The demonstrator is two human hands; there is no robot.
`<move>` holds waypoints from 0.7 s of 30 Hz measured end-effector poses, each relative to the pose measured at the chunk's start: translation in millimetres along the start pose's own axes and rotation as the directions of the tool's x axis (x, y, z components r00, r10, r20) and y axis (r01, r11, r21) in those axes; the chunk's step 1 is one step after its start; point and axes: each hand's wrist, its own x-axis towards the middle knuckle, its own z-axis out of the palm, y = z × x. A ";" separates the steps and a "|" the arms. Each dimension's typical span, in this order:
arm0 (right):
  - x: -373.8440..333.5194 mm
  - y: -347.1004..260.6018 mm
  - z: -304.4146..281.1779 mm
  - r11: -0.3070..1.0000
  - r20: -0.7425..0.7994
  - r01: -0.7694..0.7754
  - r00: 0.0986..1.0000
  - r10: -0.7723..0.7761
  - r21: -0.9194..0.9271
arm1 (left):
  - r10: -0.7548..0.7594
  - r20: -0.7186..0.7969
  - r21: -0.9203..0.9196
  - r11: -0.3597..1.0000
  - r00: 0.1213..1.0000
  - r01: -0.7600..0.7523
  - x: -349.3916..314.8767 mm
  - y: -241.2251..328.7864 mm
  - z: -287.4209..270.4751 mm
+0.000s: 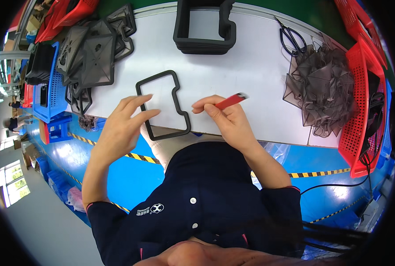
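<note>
Left hand (pixel 120 128), center-left, had its fingers kinda spread over a black frame (pixel 177 101); right hand (pixel 227 122) was pinching a red tool (pixel 229 102).

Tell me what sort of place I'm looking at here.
Probably a factory assembly workstation: a white worktable bears a stack of matching black frames and a heap of dark sheer pieces, and yellow-black striped tape runs across the blue floor.
</note>
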 end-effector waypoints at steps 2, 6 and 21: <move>3.9 -6.0 -0.7 0.998 0.004 -0.009 1.000 0.009 -0.058 | 0.249 -0.147 0.247 0.946 0.957 -0.208 31.4 9.0 15.2; 1.0 -12.0 -0.5 0.938 -0.015 -0.021 1.000 0.017 -0.347 | 0.417 -0.034 0.365 0.851 0.908 -0.377 77.5 9.9 20.8; 29.8 -70.7 5.8 0.995 0.322 -0.085 0.944 0.066 0.045 | 0.403 -0.468 0.080 0.906 0.786 -0.416 21.2 44.4 -49.3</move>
